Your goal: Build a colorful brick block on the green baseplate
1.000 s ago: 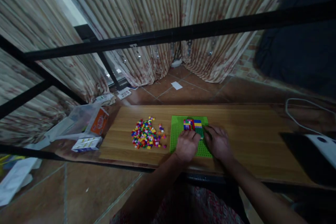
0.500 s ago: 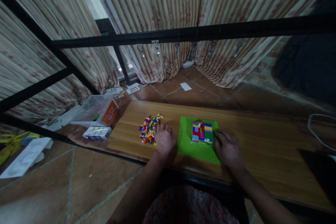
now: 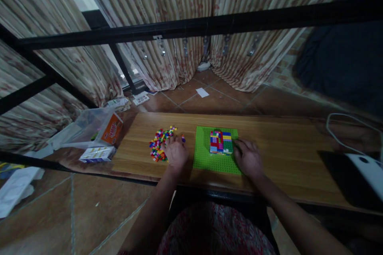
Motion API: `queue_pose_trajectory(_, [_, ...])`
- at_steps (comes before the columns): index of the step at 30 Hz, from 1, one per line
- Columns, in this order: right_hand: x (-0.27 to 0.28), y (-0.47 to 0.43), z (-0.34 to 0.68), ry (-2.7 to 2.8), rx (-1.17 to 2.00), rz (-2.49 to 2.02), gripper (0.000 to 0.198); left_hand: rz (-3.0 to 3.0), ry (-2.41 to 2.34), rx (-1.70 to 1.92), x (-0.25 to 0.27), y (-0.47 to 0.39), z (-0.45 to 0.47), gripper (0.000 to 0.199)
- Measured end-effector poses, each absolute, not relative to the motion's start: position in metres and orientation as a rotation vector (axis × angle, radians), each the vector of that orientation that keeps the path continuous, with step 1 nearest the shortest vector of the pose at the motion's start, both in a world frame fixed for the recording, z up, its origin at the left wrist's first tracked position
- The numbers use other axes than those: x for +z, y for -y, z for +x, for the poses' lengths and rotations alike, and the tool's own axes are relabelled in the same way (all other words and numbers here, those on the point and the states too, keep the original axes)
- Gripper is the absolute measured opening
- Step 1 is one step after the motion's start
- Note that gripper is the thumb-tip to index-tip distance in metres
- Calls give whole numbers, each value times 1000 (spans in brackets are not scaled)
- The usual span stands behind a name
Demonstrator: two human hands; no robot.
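Loose coloured toy bricks (image 3: 156, 146) lie heaped on the table's left part. My left hand (image 3: 176, 153) rests at the heap's right side, palm down, with its fingers apart among the bricks. Just right of those fingertips sits a small separate piece of red and dark blue brick (image 3: 183, 138). On a green baseplate (image 3: 206, 162) stands a low block built of many-coloured bricks (image 3: 220, 142). My right hand (image 3: 249, 158) lies over the plate's right edge, thumb and fingers apart, fingertips close beside the built block. Whether they touch it is unclear.
Left of the wooden table (image 3: 287, 155) are a clear plastic bin (image 3: 86, 125) with an orange label and a white-and-blue box (image 3: 97, 153). A black-and-white flat object (image 3: 363, 167) and a white cable (image 3: 329, 127) are at right. A black rail (image 3: 185, 28) crosses behind.
The camera view has shifted, moving the scene left and slightly up. My left hand has uncovered a small red and dark blue piece to its right. My right hand stays by the plate.
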State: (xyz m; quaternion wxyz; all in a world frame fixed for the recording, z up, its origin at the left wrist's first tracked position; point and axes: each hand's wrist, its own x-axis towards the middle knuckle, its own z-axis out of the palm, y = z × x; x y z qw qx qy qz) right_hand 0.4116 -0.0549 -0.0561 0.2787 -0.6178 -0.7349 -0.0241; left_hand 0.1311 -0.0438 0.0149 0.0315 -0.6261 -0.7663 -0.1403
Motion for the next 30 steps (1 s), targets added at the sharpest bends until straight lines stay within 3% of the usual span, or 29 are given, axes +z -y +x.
queue_pose_trajectory(8, [-50,55,408,1954,-22,-1687,34,-2458,2222,-1099,22,63,155,7])
queue_pose_trajectory(14, [-45,56,406,1951,1,-1705,33,-2673,2204,-1432,19,71,187,8])
queue_pose_trajectory(23, [-43,56,404,1924,9,-1696,34,-2774,2016,-1350,28,71,204,16])
queue_pose_trajectory(30, [-41,56,403,1928,-6,-1723,32,-2825,1871,-1085,27,67,219,19])
